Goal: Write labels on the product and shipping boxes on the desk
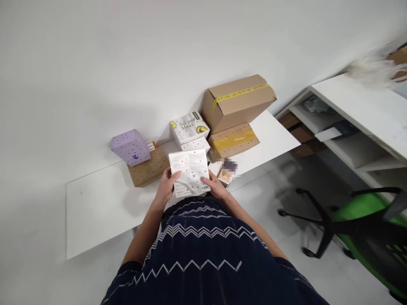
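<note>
White packet (190, 173), printed with text and a barcode, is held up by both hands above the front edge of the table (95, 216), close to the wearer's body; the left hand (165, 186) pinches its left side, thumb on the printed face, and the right hand (216, 185) pinches the lower right corner likewise; the other fingers go behind it, so how far they spread I cannot tell; as I judge it, handling is midway: the packet is picked up and faces the wearer, no opening shows on this side, and setting it down is not yet done; the rest stands untouched by either hand: a purple box (130, 148) and a brown box (149, 167) left of the packet; a Super Meal box (187, 131) and a small white box (195, 145) by the back edge; a large carton (237, 103) and a taped box (235, 142) toward the right end.
</note>
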Action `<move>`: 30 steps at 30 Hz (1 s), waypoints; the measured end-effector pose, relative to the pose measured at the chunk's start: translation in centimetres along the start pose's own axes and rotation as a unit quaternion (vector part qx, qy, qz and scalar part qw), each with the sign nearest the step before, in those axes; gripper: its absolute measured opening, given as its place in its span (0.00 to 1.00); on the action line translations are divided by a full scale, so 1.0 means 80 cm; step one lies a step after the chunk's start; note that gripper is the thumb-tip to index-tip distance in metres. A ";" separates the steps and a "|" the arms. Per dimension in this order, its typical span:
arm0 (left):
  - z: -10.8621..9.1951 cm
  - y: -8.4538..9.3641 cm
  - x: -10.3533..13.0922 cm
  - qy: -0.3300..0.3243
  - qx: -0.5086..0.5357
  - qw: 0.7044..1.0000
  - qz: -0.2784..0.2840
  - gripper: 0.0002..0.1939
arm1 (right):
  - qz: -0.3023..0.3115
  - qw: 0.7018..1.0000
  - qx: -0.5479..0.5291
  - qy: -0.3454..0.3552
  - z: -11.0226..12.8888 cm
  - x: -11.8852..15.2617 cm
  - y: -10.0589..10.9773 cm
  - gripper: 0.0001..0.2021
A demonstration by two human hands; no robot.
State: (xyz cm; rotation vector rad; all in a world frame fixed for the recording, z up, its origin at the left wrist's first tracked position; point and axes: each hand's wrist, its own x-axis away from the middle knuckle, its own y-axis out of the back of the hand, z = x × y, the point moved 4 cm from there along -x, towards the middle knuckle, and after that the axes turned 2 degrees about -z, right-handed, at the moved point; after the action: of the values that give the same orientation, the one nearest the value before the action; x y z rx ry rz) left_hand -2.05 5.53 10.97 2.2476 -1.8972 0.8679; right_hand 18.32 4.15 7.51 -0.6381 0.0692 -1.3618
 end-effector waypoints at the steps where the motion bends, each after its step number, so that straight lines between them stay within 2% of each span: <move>1: -0.001 -0.001 0.001 -0.004 -0.002 1.000 0.015 0.29 | -0.008 1.000 -0.003 -0.006 0.001 -0.001 0.000 0.32; 5: -0.003 -0.008 0.004 -0.017 -0.023 0.996 0.086 0.38 | -0.046 0.998 0.009 -0.035 0.001 -0.006 0.004 0.32; 10: -0.005 -0.009 0.005 0.012 -0.057 0.989 0.139 0.50 | -0.058 0.996 0.018 -0.058 -0.002 -0.011 0.008 0.31; 16: 0.004 -0.002 -0.002 0.045 -0.065 0.988 0.133 0.52 | -0.079 0.992 -0.010 -0.098 -0.016 -0.014 0.013 0.29; 18: 0.012 0.001 -0.007 0.041 -0.061 0.989 0.126 0.52 | -0.073 0.994 -0.017 -0.083 -0.020 -0.014 0.014 0.29; 22: 0.027 0.012 -0.017 0.027 -0.064 0.990 0.122 0.48 | -0.023 1.000 -0.018 -0.009 -0.019 -0.014 0.012 0.33; 25: 0.029 0.024 -0.023 0.008 -0.094 0.989 0.117 0.47 | 0.018 0.999 0.033 0.020 -0.019 -0.016 0.014 0.40; 28: 0.025 0.038 -0.026 -0.038 -0.149 0.983 0.098 0.48 | 0.049 0.987 0.152 -0.007 -0.028 -0.023 0.027 0.43; 30: 0.027 0.045 -0.027 -0.066 -0.177 0.977 0.095 0.49 | 0.058 0.966 0.251 -0.030 -0.036 -0.031 0.043 0.42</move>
State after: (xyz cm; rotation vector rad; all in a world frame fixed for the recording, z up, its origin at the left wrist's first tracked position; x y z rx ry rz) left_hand -4.75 5.72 7.15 1.9801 -2.1479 0.3605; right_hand 19.63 5.61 2.77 -0.2424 -0.2776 -1.1820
